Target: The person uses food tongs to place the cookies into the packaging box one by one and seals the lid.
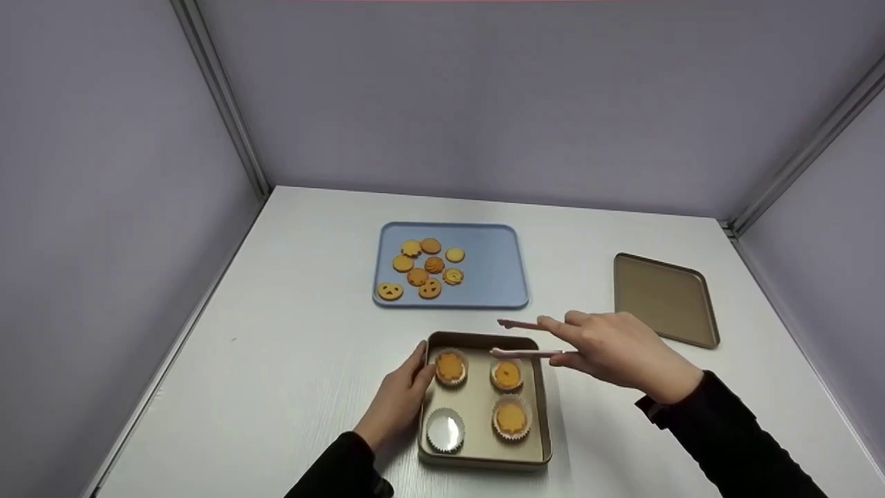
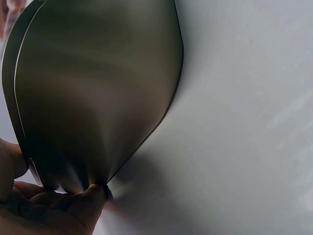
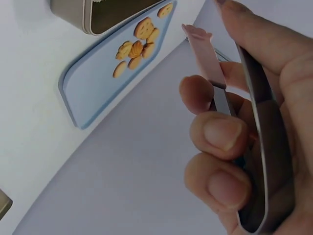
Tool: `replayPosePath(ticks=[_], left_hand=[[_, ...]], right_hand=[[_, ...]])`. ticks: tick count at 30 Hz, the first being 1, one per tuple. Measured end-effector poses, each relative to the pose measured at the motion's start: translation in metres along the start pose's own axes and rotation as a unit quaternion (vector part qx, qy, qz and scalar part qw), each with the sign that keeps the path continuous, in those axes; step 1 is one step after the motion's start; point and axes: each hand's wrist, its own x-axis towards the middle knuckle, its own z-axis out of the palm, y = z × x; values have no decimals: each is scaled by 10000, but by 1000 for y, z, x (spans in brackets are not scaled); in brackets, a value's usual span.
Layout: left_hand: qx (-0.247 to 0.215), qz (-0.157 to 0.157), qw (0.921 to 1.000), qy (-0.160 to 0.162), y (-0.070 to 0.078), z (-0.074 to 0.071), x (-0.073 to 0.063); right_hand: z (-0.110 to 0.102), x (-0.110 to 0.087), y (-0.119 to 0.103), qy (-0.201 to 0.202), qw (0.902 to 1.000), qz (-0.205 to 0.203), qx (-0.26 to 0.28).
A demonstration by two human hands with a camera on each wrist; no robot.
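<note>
My left hand (image 1: 397, 398) grips the left wall of a gold-brown rectangular tin (image 1: 477, 453), its thumb over the rim. In the left wrist view the tin's outer side (image 2: 98, 88) fills much of the frame. Three paper cups in the tin bear cookies: far left (image 1: 451, 366), far right (image 1: 507, 374) and near right (image 1: 511, 418). At near left, a cup (image 1: 445, 430) shows only its shiny bottom. Food tongs (image 1: 529, 353) with pink tips are held in my right hand (image 1: 608, 346), above the tin's far right corner. Their tips stand apart with nothing between them.
Beyond the tin lies a blue tray (image 1: 491, 266) with several cookies (image 1: 430, 265) grouped on its left half. A flat gold-brown lid (image 1: 664, 297) lies at the right of the white table (image 1: 290, 311). Grey panels (image 1: 456, 104) stand round the table.
</note>
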Motion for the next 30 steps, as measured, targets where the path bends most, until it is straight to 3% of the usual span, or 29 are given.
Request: replayPosePath(ticks=[8, 17, 30], left_hand=[[80, 25, 10000, 32, 0, 1, 0], [0, -4, 10000, 24, 0, 1, 1], [39, 2, 10000, 17, 0, 1, 1]], right_hand=[[6, 22, 10, 170, 9996, 244, 6], [23, 51, 26, 229, 9957, 806, 401], [55, 87, 41, -469, 9803, 1712, 863]])
